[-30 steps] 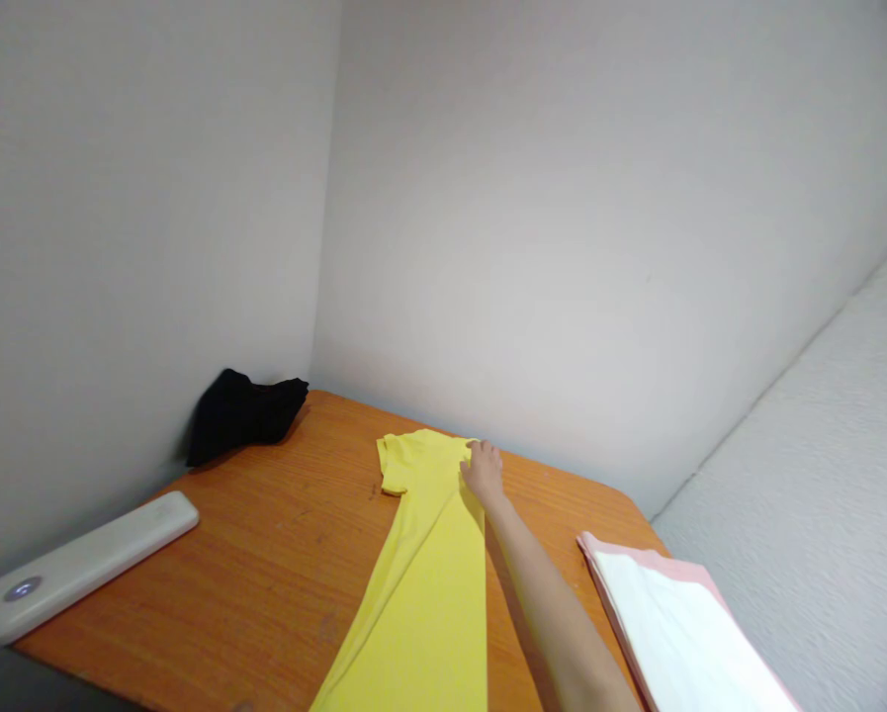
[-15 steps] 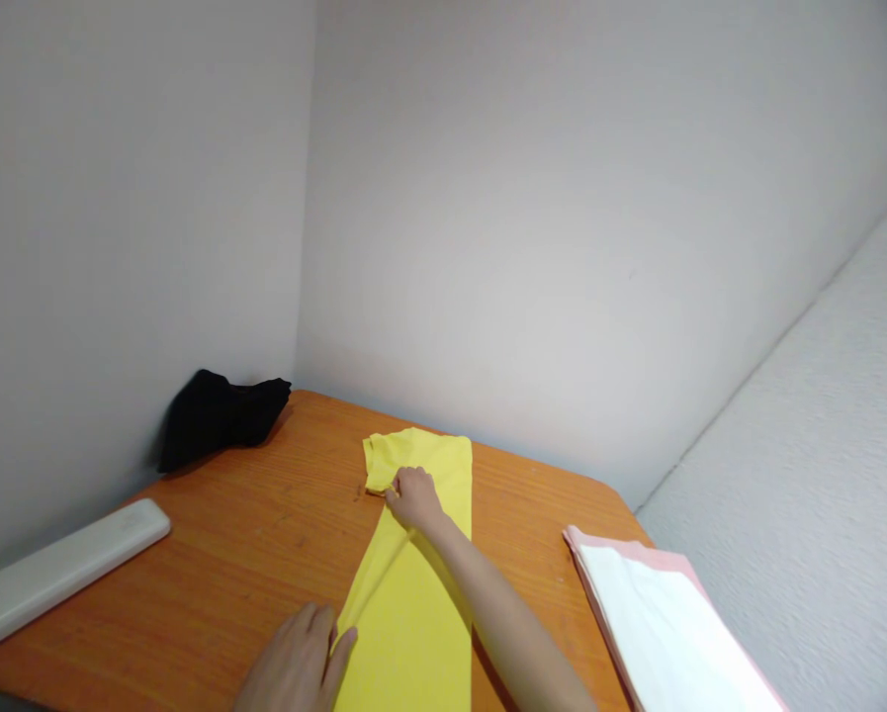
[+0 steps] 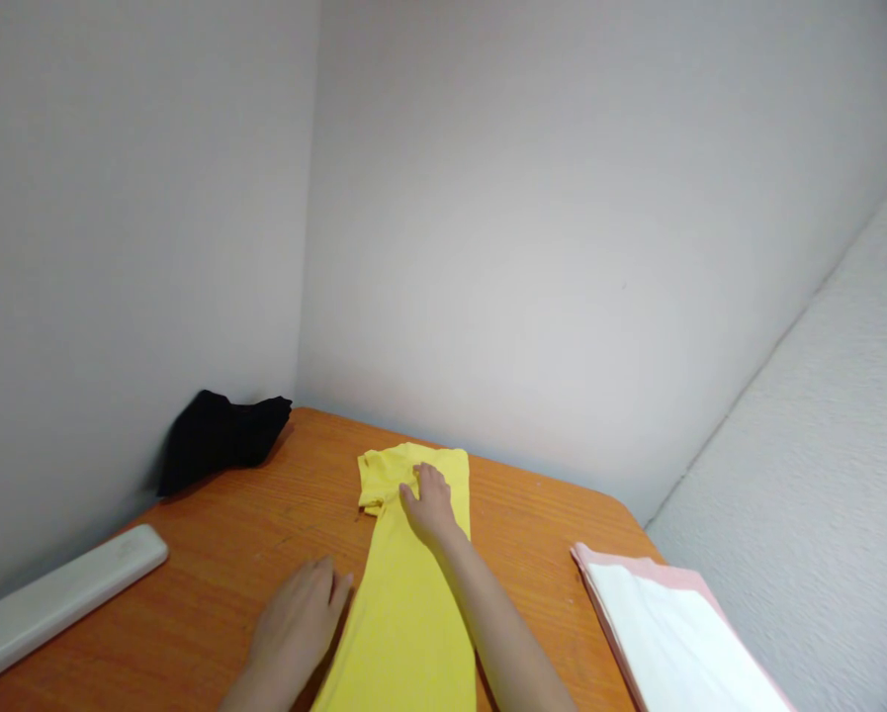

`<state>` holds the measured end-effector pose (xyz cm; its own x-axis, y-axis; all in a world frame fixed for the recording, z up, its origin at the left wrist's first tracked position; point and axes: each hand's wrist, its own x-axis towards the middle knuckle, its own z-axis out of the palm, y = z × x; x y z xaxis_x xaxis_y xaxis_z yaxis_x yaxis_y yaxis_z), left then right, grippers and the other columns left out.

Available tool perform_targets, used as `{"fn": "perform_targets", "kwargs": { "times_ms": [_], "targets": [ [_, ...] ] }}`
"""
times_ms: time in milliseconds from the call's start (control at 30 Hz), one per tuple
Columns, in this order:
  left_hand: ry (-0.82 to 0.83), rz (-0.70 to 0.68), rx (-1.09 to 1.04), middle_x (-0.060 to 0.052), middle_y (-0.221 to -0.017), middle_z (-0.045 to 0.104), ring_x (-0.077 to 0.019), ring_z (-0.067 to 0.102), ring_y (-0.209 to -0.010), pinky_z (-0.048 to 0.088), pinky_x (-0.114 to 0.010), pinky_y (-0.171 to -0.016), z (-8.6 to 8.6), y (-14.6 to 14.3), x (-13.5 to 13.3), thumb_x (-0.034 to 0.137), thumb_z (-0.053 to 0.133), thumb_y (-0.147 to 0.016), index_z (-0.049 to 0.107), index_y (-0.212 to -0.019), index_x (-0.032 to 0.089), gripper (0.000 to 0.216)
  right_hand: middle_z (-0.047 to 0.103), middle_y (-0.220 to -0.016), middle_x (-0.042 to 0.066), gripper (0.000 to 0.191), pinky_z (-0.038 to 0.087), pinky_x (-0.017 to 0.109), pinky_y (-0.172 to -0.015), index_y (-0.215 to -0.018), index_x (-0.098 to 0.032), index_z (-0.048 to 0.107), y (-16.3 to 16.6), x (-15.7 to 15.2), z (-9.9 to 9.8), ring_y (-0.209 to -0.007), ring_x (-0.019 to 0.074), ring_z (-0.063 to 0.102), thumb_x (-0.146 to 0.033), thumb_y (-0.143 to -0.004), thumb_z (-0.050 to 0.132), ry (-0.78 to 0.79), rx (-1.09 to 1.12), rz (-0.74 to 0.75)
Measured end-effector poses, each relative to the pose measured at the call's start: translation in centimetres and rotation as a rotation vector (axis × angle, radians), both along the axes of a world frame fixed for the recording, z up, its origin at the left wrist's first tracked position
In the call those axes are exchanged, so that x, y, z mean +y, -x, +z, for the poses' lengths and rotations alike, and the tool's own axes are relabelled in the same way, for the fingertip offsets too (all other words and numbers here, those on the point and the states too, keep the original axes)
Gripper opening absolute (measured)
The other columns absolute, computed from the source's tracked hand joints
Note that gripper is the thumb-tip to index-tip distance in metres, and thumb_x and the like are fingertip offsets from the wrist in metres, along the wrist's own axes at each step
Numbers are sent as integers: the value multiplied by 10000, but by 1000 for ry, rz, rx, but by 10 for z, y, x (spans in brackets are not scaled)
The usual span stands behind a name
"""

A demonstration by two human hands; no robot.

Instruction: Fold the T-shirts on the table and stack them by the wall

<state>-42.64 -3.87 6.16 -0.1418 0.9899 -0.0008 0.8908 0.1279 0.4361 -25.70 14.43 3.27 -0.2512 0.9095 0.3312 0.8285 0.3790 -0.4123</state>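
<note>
A yellow shirt [image 3: 405, 613], folded lengthwise into a narrow strip, lies on the orange wooden table [image 3: 250, 554], with its sleeve end toward the wall. My right hand [image 3: 429, 502] rests flat on the shirt's far end near the sleeve, fingers stretched out. My left hand [image 3: 299, 618] lies open on the table at the shirt's left edge, fingertips touching the cloth.
A crumpled black cloth [image 3: 217, 437] sits in the far left corner by the walls. A long white device [image 3: 49, 598] lies at the table's left edge. A folded white and pink stack [image 3: 672, 633] lies at the right. A pale textured surface [image 3: 806, 514] rises on the right.
My right hand moved from the shirt's right far corner to the sleeve and now lies flat on the far end. My left hand came into view at the shirt's left edge.
</note>
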Motion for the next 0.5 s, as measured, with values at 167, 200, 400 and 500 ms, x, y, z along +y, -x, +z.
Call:
{"fn": "perform_targets", "kwargs": {
  "times_ms": [167,200,400,500],
  "targets": [
    [-43,19,42,-184,-974,704,-271,647,-962,439,-349,-841,-5,6,82,292,418,-891,648,-860,108,296,165,-1580,106,732,109,479,-1158,-1500,-162,292,-8,0,-17,-1457,306,103,-616,-929,352,99,-191,80],
    [-53,22,38,-190,-969,703,-279,647,-962,440,-351,-837,-7,6,94,297,442,-880,648,-860,95,290,138,-1583,102,749,95,485,-1162,-1511,-157,260,-8,0,-19,-1460,303,84,-628,-932,321,98,-209,81],
    [-105,3,-9,-124,-991,696,-276,631,-1014,426,-320,-806,-16,7,132,294,384,-890,644,-934,58,354,50,-1585,86,812,81,505,-1167,-1529,-143,189,-11,2,-20,-1461,311,37,-674,-918,261,110,-251,107],
    [-65,33,-51,-137,-890,714,-260,667,-887,437,-303,-700,-25,19,144,264,468,-848,640,-785,115,236,40,-1586,79,838,73,504,-1170,-1534,-151,159,-17,5,-16,-1461,308,18,-695,-906,269,146,-270,128]
  ]
}}
